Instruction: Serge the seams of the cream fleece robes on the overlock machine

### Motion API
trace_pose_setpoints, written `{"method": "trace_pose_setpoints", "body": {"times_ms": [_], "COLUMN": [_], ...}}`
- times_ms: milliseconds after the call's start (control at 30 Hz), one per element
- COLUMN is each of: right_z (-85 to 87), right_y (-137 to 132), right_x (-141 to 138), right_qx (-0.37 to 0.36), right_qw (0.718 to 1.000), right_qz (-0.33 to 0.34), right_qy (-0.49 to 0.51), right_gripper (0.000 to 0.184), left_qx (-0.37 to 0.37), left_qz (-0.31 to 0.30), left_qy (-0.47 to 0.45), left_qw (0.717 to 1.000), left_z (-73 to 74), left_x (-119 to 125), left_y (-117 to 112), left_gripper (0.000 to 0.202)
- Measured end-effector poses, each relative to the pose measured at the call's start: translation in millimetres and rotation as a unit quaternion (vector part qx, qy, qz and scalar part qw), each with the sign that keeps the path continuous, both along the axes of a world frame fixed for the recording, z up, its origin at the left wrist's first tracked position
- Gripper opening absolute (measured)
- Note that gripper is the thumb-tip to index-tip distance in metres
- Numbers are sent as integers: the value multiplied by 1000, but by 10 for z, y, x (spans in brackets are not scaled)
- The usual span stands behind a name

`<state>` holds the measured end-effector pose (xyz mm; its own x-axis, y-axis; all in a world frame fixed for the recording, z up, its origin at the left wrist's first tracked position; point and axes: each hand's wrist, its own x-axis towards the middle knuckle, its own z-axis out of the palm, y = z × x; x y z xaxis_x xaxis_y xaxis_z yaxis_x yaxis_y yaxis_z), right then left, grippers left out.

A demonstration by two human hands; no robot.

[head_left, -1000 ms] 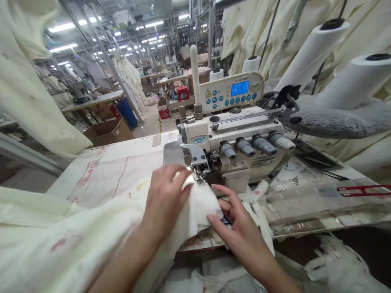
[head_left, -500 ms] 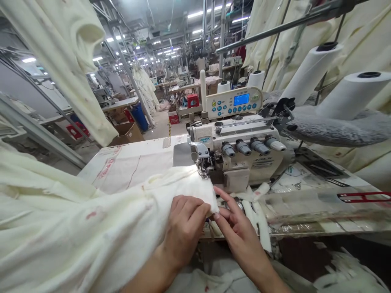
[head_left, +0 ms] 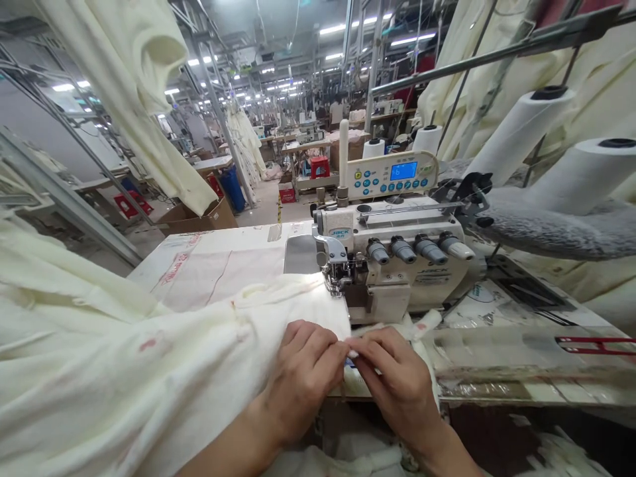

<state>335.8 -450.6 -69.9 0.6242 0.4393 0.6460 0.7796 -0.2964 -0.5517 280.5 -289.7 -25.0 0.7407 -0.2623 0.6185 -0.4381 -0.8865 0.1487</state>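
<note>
Cream fleece fabric [head_left: 209,364] with small reddish marks spreads over the left side of the table, its far edge under the presser foot [head_left: 336,281] of a white overlock sewing machine [head_left: 392,258]. My left hand [head_left: 308,364] is closed on the fabric near its right-hand edge, just in front of the machine. Fingertips of my right hand [head_left: 395,374] pinch the corner of that same edge, right beside my left fingers. Both hands are nearly touching. The part of the cloth inside the fingers is hidden.
Red-handled thread snips [head_left: 593,346] lie on the table at right. Cream scraps [head_left: 427,324] sit beside the machine. Large white thread cones [head_left: 521,132] stand behind it. Garments [head_left: 163,119] hang at upper left, above a cardboard box [head_left: 209,218].
My right hand's fingers have closed from a spread pose into a pinch on the fabric edge. My left hand stays on the cloth. The whole view has shifted slightly.
</note>
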Motion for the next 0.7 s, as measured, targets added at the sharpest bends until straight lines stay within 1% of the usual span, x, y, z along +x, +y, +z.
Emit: {"method": "trace_pose_setpoints", "body": {"times_ms": [33,67,133,200,233,333,433,600,700], "right_z": [1,5,15,20,20,19,41,139,192], "right_y": [6,12,22,27,28,39,65,146,209], "right_x": [30,48,59,56,58,92,157,300,397], "right_qx": [-8,-15,-20,-18,-17,-17,-24,-43,-79], "right_qw": [999,998,996,995,994,993,993,987,981], "right_qz": [-11,-18,-29,-37,-41,-42,-45,-87,-109], "right_qy": [-40,-61,-81,-95,-100,-106,-109,-131,-138], "right_gripper": [21,18,15,14,14,16,15,11,14], "left_qx": [-23,-47,-79,-70,-59,-49,-56,-59,-68], "left_qz": [0,14,81,150,165,167,165,163,165], "left_qy": [32,67,120,144,155,183,181,177,178], "left_qw": [999,997,986,976,972,968,968,969,968], "left_z": [55,110,195,220,211,140,94,107,107], "left_x": [51,119,297,500,594,794,904,1106,1245], "left_y": [29,71,180,298,349,450,502,609,690], "left_gripper": [13,13,16,21,21,14,9,9,17]}}
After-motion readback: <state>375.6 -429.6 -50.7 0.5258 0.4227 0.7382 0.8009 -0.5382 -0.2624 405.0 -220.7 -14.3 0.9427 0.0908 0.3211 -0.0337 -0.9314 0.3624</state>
